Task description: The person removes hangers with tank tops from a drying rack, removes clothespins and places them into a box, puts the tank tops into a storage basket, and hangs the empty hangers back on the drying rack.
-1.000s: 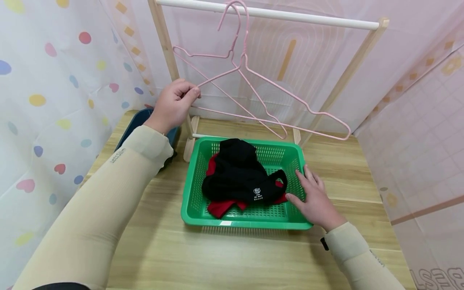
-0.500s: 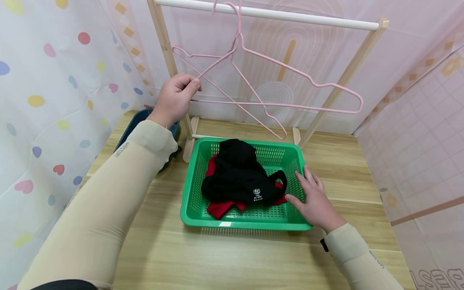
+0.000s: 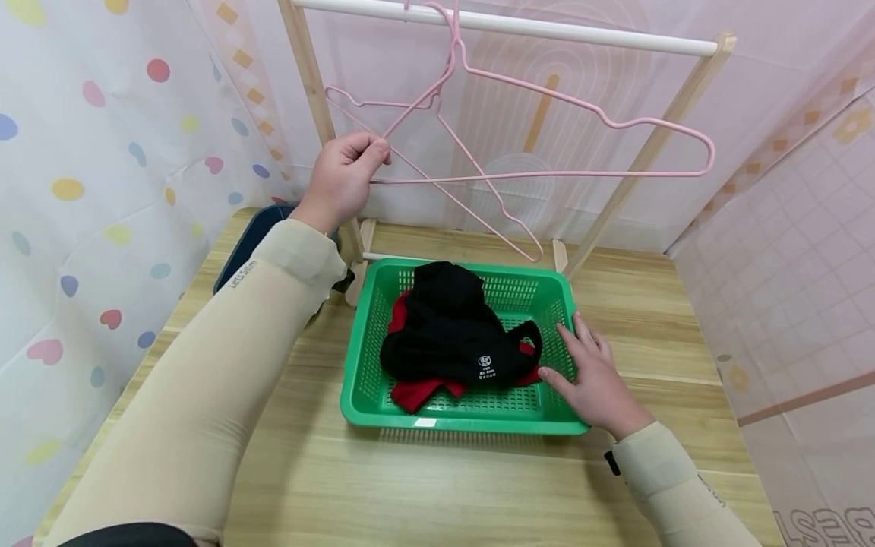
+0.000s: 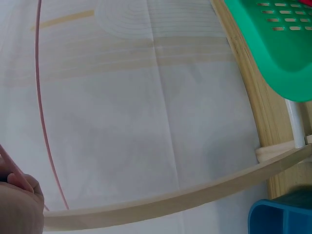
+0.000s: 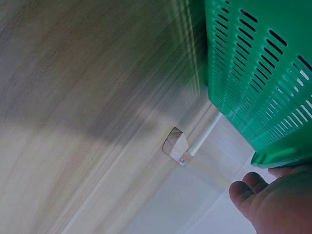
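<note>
In the head view my left hand (image 3: 342, 178) pinches the left end of a pink wire hanger (image 3: 581, 173), which stretches right in front of the rack, its hook cut off by the top edge. A second pink hanger (image 3: 390, 103) hangs behind it. Below stands a green basket (image 3: 465, 424) with a black garment (image 3: 444, 334) bearing a white print, lying over a red garment (image 3: 413, 395). My right hand (image 3: 601, 387) rests at the basket's right rim, fingers spread. The left wrist view shows my left hand (image 4: 22, 204) only partly.
A white rod (image 3: 581, 32) on wooden posts (image 3: 656, 152) forms the rack behind the basket. A dark blue bin (image 3: 249, 243) sits at the left on the wooden table (image 3: 410, 486), partly behind the left arm. Patterned curtains (image 3: 130, 99) surround the table.
My left hand has moved slightly up and right with the hanger, whose right end has swung upward. The right hand, basket and garments look unchanged.
</note>
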A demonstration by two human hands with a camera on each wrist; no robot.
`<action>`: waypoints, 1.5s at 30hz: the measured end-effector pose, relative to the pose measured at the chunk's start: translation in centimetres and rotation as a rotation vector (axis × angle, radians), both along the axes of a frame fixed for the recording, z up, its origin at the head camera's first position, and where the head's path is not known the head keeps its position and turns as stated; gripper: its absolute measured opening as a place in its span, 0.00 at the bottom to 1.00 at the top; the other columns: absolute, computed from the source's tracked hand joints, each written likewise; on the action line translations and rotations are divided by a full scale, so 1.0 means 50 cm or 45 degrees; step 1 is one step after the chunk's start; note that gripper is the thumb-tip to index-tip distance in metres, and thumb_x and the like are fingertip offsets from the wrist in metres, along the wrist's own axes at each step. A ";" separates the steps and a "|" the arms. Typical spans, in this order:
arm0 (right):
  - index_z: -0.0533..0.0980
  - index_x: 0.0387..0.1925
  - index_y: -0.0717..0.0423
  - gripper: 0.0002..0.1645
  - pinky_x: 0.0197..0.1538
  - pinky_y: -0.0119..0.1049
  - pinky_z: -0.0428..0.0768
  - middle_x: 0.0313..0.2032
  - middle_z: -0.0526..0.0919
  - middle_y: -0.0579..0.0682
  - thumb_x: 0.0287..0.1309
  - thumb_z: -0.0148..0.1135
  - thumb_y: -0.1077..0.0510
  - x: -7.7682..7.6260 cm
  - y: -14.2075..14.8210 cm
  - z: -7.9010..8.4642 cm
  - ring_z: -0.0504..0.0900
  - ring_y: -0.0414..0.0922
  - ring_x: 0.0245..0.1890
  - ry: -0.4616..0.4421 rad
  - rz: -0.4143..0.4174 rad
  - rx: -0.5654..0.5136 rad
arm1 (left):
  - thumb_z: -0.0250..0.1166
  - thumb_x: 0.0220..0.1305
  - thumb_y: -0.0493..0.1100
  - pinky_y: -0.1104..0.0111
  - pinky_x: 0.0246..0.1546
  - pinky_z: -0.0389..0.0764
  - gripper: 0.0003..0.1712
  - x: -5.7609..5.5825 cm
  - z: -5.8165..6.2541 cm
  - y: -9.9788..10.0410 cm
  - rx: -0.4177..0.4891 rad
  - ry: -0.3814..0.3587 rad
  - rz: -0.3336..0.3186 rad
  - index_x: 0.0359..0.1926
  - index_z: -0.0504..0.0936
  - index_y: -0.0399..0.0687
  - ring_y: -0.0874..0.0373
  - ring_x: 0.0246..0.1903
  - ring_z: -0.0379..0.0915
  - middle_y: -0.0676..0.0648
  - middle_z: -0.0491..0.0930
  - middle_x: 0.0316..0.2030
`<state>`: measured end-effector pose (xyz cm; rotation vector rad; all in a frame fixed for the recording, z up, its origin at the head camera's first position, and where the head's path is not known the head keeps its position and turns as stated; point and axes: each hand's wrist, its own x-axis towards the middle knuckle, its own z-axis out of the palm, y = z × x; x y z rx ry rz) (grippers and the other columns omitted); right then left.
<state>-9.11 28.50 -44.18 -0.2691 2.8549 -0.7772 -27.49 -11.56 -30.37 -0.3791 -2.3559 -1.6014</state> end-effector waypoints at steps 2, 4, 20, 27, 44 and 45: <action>0.52 0.84 0.56 0.52 0.70 0.78 0.62 0.85 0.35 0.57 0.72 0.63 0.38 0.000 0.001 0.000 0.43 0.69 0.80 0.000 0.002 0.001 | 0.56 0.82 0.52 0.67 0.35 0.63 0.19 -0.003 0.001 0.000 0.000 -0.005 0.006 0.38 0.84 0.47 0.56 0.31 0.62 0.54 0.67 0.26; 0.52 0.84 0.56 0.52 0.70 0.78 0.63 0.85 0.35 0.57 0.72 0.63 0.37 0.000 0.002 0.000 0.43 0.69 0.80 0.001 0.004 0.003 | 0.56 0.82 0.53 0.67 0.36 0.63 0.19 -0.004 0.003 -0.001 -0.006 -0.025 0.016 0.39 0.84 0.47 0.57 0.31 0.62 0.54 0.67 0.27; 0.53 0.84 0.55 0.52 0.68 0.79 0.64 0.86 0.34 0.56 0.72 0.62 0.36 0.004 0.002 0.003 0.43 0.69 0.80 -0.009 0.002 -0.004 | 0.54 0.82 0.55 0.66 0.40 0.64 0.18 -0.016 0.011 0.002 -0.022 -0.098 0.026 0.37 0.83 0.54 0.58 0.35 0.63 0.54 0.69 0.30; 0.54 0.83 0.55 0.52 0.69 0.79 0.63 0.86 0.35 0.57 0.72 0.63 0.36 0.005 0.000 0.005 0.43 0.69 0.80 0.002 0.007 -0.007 | 0.53 0.83 0.55 0.66 0.39 0.64 0.19 -0.014 0.004 0.001 -0.025 -0.127 0.011 0.37 0.81 0.53 0.57 0.35 0.63 0.52 0.68 0.31; 0.55 0.83 0.55 0.51 0.69 0.79 0.63 0.86 0.35 0.56 0.72 0.62 0.36 0.006 0.003 0.002 0.44 0.69 0.80 0.005 0.008 -0.023 | 0.51 0.84 0.53 0.66 0.41 0.64 0.18 -0.007 -0.025 0.007 -0.023 -0.069 0.002 0.37 0.77 0.51 0.57 0.37 0.63 0.54 0.66 0.35; 0.55 0.83 0.55 0.51 0.69 0.79 0.63 0.86 0.35 0.56 0.72 0.62 0.36 0.005 0.003 0.002 0.44 0.69 0.80 0.006 0.008 -0.023 | 0.50 0.84 0.53 0.66 0.41 0.64 0.18 -0.007 -0.026 0.008 -0.029 -0.069 -0.002 0.37 0.77 0.51 0.57 0.37 0.63 0.54 0.66 0.35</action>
